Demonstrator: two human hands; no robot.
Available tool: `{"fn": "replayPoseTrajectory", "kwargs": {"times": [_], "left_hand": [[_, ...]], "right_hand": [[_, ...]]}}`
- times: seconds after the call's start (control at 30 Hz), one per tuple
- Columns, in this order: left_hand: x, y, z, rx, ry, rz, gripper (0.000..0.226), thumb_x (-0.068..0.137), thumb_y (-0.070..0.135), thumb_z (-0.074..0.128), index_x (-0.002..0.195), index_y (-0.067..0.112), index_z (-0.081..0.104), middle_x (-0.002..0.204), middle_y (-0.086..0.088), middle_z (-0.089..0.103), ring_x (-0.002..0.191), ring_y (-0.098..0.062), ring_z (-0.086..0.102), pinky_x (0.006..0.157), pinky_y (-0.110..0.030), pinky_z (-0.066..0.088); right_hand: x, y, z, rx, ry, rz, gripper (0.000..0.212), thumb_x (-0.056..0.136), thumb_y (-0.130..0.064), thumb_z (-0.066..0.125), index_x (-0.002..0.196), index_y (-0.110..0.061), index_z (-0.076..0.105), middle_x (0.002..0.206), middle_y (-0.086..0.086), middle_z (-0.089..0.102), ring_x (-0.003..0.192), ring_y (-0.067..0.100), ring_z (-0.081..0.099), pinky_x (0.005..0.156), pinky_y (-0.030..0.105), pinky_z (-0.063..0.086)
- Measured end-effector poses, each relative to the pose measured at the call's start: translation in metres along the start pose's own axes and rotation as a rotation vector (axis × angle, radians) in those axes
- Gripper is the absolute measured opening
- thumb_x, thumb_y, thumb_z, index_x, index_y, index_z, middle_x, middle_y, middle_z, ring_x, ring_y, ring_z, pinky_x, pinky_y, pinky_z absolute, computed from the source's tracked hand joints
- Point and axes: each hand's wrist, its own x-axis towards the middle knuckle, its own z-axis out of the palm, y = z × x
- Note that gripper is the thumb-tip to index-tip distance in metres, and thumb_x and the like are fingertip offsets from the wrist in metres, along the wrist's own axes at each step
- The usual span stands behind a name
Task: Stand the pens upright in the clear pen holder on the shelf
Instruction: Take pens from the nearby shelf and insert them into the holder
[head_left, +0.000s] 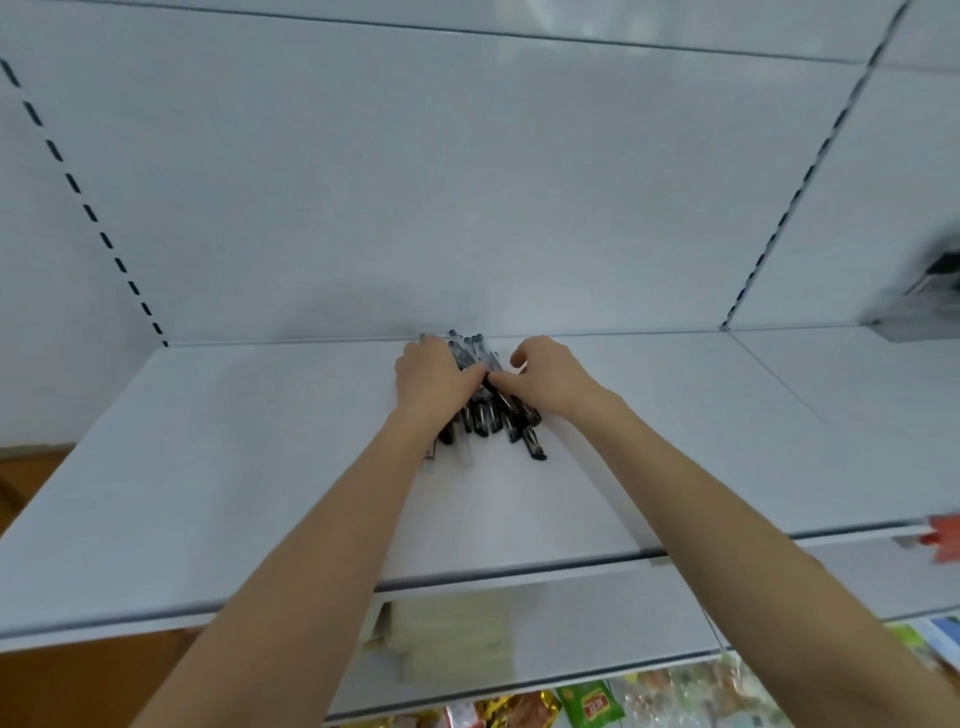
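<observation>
A heap of several black-capped pens (485, 415) lies flat on the white shelf (234, 467), near its back wall. My left hand (434, 376) rests on the left side of the heap, fingers curled over the pens. From the right, my right hand (543, 376) pinches at the pens with thumb and forefinger where the two hands meet. The pens' black caps point toward me and stick out below both hands. No clear pen holder shows in this view.
A blurred dark object (930, 296) sits on the neighbouring shelf at the far right. Below the shelf's front edge lie a pale packet (452, 639) and colourful snack bags (592, 704). A red tag (943, 535) hangs at the right edge.
</observation>
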Motion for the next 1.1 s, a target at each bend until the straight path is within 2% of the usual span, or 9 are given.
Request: {"fn": "replayPoseTrajectory", "kwargs": {"times": [0.07,0.27,0.37,0.43,0.57,0.7,0.87,1.0,1.1], "left_hand": [[0.003,-0.001,0.001,-0.056,-0.007,0.003,0.044,0.080,0.031,0.065,0.105,-0.004,0.053,0.107,-0.021,0.058,0.102,-0.034,0.055,0.082,-0.039,0.045],[0.003,-0.002,-0.008,-0.143,-0.070,-0.027,0.015,0.076,0.011,0.064,0.076,0.004,0.052,0.069,-0.007,0.052,0.076,-0.026,0.056,0.049,-0.024,0.035],[-0.001,0.002,-0.005,-0.108,-0.064,-0.029,0.025,0.077,0.009,0.065,0.094,-0.002,0.051,0.092,-0.018,0.056,0.087,-0.029,0.058,0.061,-0.028,0.039],[-0.003,0.001,-0.002,-0.101,-0.033,-0.020,0.035,0.081,0.011,0.063,0.107,-0.005,0.046,0.102,-0.019,0.055,0.093,-0.032,0.057,0.064,-0.030,0.038],[-0.002,-0.012,-0.017,-0.341,-0.024,-0.026,0.015,0.083,0.005,0.056,0.093,0.003,0.044,0.075,-0.002,0.045,0.068,-0.017,0.045,0.048,-0.020,0.035],[-0.007,-0.027,-0.043,-0.659,-0.013,-0.090,0.007,0.082,0.000,0.053,0.081,0.005,0.048,0.068,-0.006,0.045,0.056,-0.016,0.044,0.051,-0.029,0.041],[-0.035,-0.016,-0.075,-1.150,-0.164,-0.230,0.013,0.085,-0.003,0.048,0.074,0.004,0.049,0.060,-0.011,0.048,0.049,-0.018,0.045,0.040,-0.018,0.045],[-0.057,-0.006,-0.071,-1.291,-0.290,-0.204,0.008,0.085,-0.004,0.048,0.089,0.003,0.049,0.058,-0.006,0.045,0.048,-0.014,0.044,0.040,-0.020,0.042],[-0.069,-0.001,-0.063,-1.220,-0.338,-0.150,0.005,0.087,0.000,0.051,0.082,0.003,0.051,0.059,-0.009,0.045,0.051,-0.017,0.042,0.040,-0.022,0.043]], "right_hand": [[0.001,0.001,-0.001,0.005,-0.016,0.019,0.041,0.082,-0.030,0.062,0.078,0.010,0.056,0.071,0.016,0.051,0.069,0.025,0.051,0.063,0.029,0.037],[-0.002,-0.002,0.001,0.062,-0.041,0.009,0.045,0.083,-0.029,0.062,0.086,0.016,0.061,0.064,0.012,0.043,0.061,0.020,0.039,0.051,0.028,0.025],[-0.003,-0.005,0.003,0.064,-0.038,0.002,0.044,0.083,-0.026,0.061,0.057,0.007,0.050,0.052,0.007,0.032,0.050,0.018,0.030,0.047,0.029,0.022],[-0.003,-0.005,0.005,0.080,-0.033,0.004,0.040,0.084,-0.025,0.059,0.059,0.006,0.051,0.053,0.007,0.033,0.049,0.017,0.029,0.047,0.028,0.023],[-0.007,0.001,0.004,0.178,0.028,0.007,0.029,0.087,-0.019,0.051,0.060,-0.006,0.050,0.054,0.007,0.044,0.047,0.014,0.037,0.048,0.022,0.030],[-0.013,-0.003,-0.010,0.485,0.181,0.034,0.026,0.089,-0.014,0.047,0.068,-0.002,0.057,0.063,0.013,0.053,0.056,0.020,0.046,0.054,0.026,0.035],[-0.035,-0.029,-0.028,0.961,0.153,0.048,0.020,0.091,-0.014,0.049,0.076,-0.005,0.057,0.069,0.011,0.051,0.059,0.018,0.050,0.044,0.019,0.043],[-0.055,-0.045,-0.024,1.106,0.123,0.033,0.022,0.092,-0.016,0.049,0.075,-0.007,0.059,0.067,0.004,0.055,0.055,0.011,0.054,0.045,0.017,0.045],[-0.063,-0.045,-0.017,1.095,0.185,0.044,0.023,0.091,-0.017,0.051,0.072,-0.008,0.059,0.069,0.006,0.056,0.059,0.014,0.052,0.048,0.019,0.047]]}}
